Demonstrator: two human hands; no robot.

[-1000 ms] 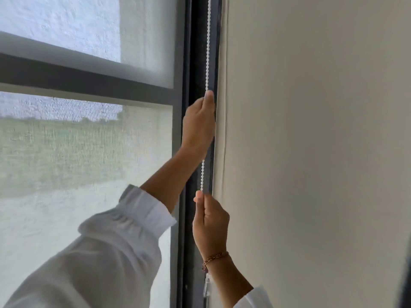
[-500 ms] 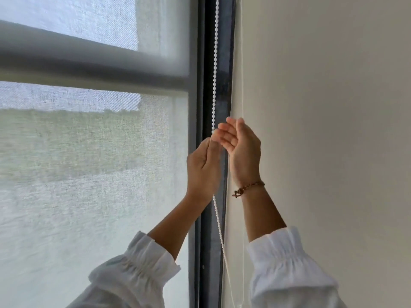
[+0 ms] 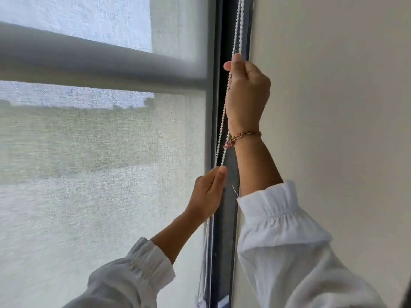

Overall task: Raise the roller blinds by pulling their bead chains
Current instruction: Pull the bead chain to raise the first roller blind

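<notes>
A white bead chain (image 3: pixel 223 130) hangs along the dark window frame (image 3: pixel 229 218), at the right edge of a sheer grey roller blind (image 3: pixel 100 163). My right hand (image 3: pixel 246 92) is high on the chain, fist shut around it, a woven bracelet on its wrist. Lower down, my left hand (image 3: pixel 208 194) pinches the same chain between thumb and fingers. Below my left hand the chain runs on down to the frame's bottom. Through the fabric a dark horizontal window bar (image 3: pixel 100 63) shows.
A plain cream wall (image 3: pixel 333 107) fills the right side, right beside the window frame. Both my arms are in white gathered sleeves. The blind covers the whole visible pane.
My right hand has climbed to a higher grip on the chain and closed on it. My left hand has dropped down the chain, still pinching it.
</notes>
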